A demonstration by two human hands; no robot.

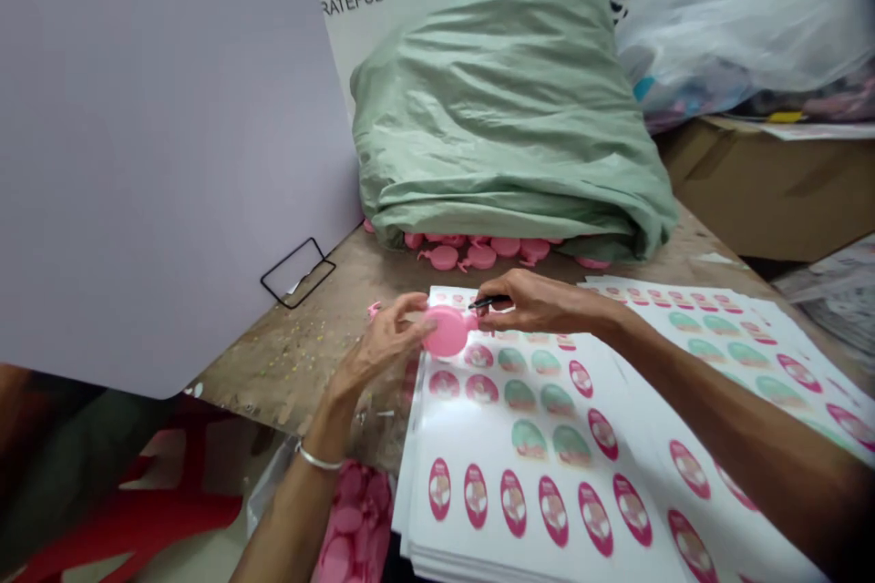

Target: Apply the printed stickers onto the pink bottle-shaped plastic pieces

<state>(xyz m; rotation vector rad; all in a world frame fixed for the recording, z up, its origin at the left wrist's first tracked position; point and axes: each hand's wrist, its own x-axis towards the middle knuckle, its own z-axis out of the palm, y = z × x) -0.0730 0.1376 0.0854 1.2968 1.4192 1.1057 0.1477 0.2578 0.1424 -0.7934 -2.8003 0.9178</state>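
A round pink plastic piece (447,332) with a small tab is pinched at its left edge by my left hand (389,337), above the sticker sheets. My right hand (523,302) is closed around a slim black tool (488,301), whose exact kind is too small to make out. Its fingertips are at the pink piece's tab, on the right side. Beneath both hands lies a stack of white sticker sheets (478,465) printed with pink ovals and green-and-pink rounded shapes. Parts of the upper rows are covered by my hands and the piece.
Behind the sheets stands a big green sack (506,109), with several pink pieces (482,256) spilling from under it. More pink pieces (352,519) fill a container below the table edge. A pale panel (170,155) rises at left; a cardboard box (772,187) sits at right.
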